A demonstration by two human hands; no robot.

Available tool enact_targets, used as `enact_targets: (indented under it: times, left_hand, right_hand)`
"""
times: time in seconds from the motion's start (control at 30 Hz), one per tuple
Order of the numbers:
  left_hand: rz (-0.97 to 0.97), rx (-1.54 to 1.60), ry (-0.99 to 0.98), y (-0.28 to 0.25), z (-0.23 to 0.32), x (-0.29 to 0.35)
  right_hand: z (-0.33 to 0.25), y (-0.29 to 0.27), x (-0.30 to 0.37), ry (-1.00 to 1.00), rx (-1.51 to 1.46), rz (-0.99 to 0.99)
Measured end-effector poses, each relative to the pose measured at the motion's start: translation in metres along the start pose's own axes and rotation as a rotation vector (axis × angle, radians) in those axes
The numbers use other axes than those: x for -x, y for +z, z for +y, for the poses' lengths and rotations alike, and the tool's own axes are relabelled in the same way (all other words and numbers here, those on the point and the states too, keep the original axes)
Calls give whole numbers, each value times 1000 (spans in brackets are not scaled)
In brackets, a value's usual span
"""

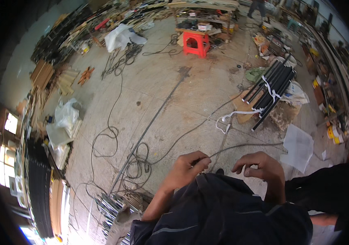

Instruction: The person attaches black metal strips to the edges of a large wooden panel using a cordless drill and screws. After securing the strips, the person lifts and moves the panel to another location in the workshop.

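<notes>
In front of my dark shirt [219,212], both hands are raised at waist height. My left hand [186,169] is closed, its thumb brought up against the bent index finger. Whatever it may pinch is too small or hidden to make out. Apart from it, my right hand [264,166] is loosely bent, with a gap between thumb and fingers and nothing visible in it. A black cable [243,145] runs along the floor beyond the two hands.
At the right lies a bundle of black tubes [275,87] tied with white strips. Close on my right is another person's dark clothing [317,190]. Metal rods [111,212] are stacked at lower left. Cable coils [137,161] cross the floor; farther off stands a red stool [196,45].
</notes>
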State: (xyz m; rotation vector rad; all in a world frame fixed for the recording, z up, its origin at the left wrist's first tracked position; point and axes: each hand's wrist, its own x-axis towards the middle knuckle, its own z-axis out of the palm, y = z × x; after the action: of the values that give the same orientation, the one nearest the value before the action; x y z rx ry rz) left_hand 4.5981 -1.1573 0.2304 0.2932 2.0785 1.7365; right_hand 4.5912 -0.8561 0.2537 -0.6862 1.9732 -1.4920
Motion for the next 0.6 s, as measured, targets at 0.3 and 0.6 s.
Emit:
enact_targets:
  times: [0.3,0.6]
  left_hand:
    - [-113,-93,-218,77,-82,-22]
    - [-318,-226,-230,121,-155,-63]
  right_hand:
    - [93,-54,84,69,-219,438]
    - [246,24,151,457,171,498]
